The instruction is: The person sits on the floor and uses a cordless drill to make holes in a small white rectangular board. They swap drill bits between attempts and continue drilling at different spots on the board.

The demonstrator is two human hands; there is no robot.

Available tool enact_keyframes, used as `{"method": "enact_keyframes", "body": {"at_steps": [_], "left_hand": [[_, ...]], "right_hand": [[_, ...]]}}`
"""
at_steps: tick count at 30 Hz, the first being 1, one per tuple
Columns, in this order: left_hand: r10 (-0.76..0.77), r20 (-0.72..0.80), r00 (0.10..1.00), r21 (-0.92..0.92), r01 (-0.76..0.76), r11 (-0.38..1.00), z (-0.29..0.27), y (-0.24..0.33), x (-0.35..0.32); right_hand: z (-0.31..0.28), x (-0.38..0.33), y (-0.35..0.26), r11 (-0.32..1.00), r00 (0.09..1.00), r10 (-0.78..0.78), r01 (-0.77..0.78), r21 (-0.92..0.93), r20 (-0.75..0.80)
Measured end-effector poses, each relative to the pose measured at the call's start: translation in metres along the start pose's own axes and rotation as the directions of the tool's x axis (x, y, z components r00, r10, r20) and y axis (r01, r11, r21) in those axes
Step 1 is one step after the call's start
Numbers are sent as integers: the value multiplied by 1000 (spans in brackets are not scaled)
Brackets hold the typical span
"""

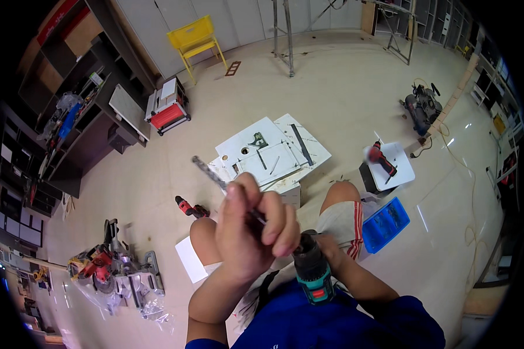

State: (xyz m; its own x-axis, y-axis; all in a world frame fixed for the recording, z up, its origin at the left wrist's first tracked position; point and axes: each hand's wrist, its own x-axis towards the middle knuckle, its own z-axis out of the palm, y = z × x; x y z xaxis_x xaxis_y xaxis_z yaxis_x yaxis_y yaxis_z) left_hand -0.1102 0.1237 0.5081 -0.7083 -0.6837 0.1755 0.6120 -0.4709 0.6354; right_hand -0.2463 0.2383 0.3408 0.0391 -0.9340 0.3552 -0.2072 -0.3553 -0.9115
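Raised close to the camera, my left hand (251, 230) grips a long dark drill bit (208, 173) between thumb and fingers; its spiral end points up and to the left. A green and black cordless drill (314, 273) is held near my lap. My right hand (330, 251) closes around the far side of it, partly hidden by the tool. The chuck (306, 247) lies just beside my left fingertips; I cannot tell whether they touch. In front of my knees are stacked white boards (285, 168), with a combination square (258, 140) and a dark strip (301, 144) on top.
Right of my knee stand a white stool (403, 170) bearing a red drill (382, 159) and a blue tray (386, 224). Another red drill (191, 207) lies on the floor at left, beyond a mitre saw (108, 270). Farther off are a yellow chair (193, 39) and a compressor (422, 107).
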Motion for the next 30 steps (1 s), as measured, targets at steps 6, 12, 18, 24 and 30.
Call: {"method": "enact_keyframes", "body": {"at_steps": [6,12,18,24,30], "left_hand": [[-123,-50,991,200,131,971,-13,-15,6],[-104,-24,994,373,105,922,-47,-22,4],[-31,-99,995,420,70,905,-87,-22,9],[-10,-77,997,457,44,888,-102,-21,8],[-60,-39,997,487,71,871,-110,-22,8]], "right_hand": [[10,-13,29,906,926,-376,362,-221,-24],[15,-6,25,737,861,-508,446,-508,19],[31,-5,42,815,882,-466,397,-422,-71],[33,-3,46,832,891,-449,394,-390,-59],[32,-2,48,803,885,-464,405,-437,-33]]}}
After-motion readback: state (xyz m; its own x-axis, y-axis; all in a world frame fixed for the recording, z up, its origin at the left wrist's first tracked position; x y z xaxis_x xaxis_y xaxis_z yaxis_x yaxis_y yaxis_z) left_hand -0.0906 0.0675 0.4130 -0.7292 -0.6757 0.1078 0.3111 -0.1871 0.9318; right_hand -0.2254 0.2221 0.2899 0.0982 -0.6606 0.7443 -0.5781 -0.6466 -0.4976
